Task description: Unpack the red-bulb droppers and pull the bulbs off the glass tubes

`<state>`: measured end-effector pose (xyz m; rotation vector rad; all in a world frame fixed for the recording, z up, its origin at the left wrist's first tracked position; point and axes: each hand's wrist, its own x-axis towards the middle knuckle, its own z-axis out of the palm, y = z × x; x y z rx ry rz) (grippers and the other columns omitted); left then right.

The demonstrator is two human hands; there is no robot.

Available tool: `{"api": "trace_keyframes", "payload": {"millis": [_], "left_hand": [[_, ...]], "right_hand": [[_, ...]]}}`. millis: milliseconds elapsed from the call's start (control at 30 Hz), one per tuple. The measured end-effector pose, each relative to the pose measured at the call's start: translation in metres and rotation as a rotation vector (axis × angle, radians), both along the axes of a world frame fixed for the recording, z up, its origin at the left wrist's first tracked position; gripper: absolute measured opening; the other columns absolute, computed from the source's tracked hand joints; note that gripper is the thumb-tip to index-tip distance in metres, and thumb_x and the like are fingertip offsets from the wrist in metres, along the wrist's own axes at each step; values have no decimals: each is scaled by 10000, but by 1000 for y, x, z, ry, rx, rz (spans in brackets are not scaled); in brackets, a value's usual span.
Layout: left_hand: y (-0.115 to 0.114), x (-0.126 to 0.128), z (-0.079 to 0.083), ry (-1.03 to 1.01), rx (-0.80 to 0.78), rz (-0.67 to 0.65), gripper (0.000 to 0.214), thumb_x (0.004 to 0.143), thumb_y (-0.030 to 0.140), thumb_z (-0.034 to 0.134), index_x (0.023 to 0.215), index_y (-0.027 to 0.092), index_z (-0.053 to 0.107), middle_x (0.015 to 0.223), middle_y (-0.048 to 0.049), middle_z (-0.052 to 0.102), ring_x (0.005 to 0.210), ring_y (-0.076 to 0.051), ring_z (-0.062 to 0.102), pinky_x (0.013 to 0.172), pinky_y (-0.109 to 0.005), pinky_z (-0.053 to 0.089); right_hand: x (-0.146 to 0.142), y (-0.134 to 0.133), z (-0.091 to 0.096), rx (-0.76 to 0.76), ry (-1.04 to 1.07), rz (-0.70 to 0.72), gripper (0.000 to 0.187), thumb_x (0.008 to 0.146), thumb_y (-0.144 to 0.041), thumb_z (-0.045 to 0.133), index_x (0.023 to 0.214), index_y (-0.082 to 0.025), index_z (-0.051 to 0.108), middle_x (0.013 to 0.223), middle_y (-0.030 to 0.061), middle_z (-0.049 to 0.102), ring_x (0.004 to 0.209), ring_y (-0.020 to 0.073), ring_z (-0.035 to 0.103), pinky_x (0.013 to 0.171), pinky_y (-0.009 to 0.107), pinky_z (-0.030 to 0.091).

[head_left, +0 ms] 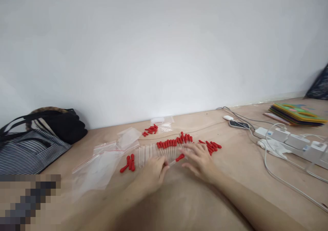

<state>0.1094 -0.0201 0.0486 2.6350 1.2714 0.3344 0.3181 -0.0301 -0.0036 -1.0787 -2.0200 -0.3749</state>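
My left hand [155,171] is closed on the clear tube of a dropper [180,157], whose red rubber bulb points right. Beside that bulb my right hand [202,161] is held with its fingers apart; nothing shows in its grasp. Behind both hands a row of droppers with red bulbs [166,143] lies side by side on the table. To their left are several clear tubes [145,154] without bulbs. Loose red bulbs [130,163] lie at the left end, more red bulbs [212,146] at the right, and a small heap of red bulbs [151,130] farther back.
Clear zip bags [102,162] lie flat at the left, near a striped bag [38,145] and a black bag [64,125]. At the right are a white power strip [297,140] with cables, a black device [239,124] and stacked colourful boards [298,114]. A white wall stands behind.
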Motion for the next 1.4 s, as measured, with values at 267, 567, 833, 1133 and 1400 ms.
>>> {"api": "trace_keyframes", "payload": {"millis": [267, 567, 833, 1133, 1400], "left_hand": [[-41, -35, -16, -10, 67, -111, 244, 790, 99, 346, 724, 178, 567, 692, -28, 568, 659, -165, 510, 594, -268, 369], [-43, -53, -9, -187, -303, 80, 215, 743, 217, 413, 628, 176, 590, 593, 11, 547, 544, -112, 479, 524, -214, 336], [34, -79, -1, -615, -495, 465, 212, 610, 355, 578, 589, 147, 539, 457, 43, 498, 428, -90, 465, 446, -191, 374], [98, -56, -24, -439, -415, 670, 76, 557, 120, 568, 562, 152, 500, 396, 40, 518, 409, -114, 537, 450, -203, 437], [103, -57, -26, -172, -301, 653, 46, 535, 168, 569, 491, 155, 563, 363, 18, 529, 396, -128, 516, 429, -206, 369]], "right_hand": [[-41, -21, -9, 188, -121, 272, 106, 801, -222, 558, 898, -194, 593, 576, -54, 596, 607, 86, 460, 756, 330, 267], [9, -10, 2, 187, 44, 134, 193, 852, -223, 433, 842, -253, 623, 679, -26, 639, 678, 113, 537, 789, 359, 280], [94, 33, -12, -155, 663, -476, 407, 749, -531, 453, 821, -182, 648, 756, 62, 622, 625, 164, 507, 628, 306, 399], [107, 34, -17, -410, 719, -719, 504, 688, -611, 447, 796, -156, 638, 714, 82, 651, 637, 194, 550, 596, 292, 362], [119, 36, -22, -734, 535, -907, 384, 709, -545, 444, 768, -226, 649, 778, 40, 669, 751, 232, 581, 630, 318, 326]]}}
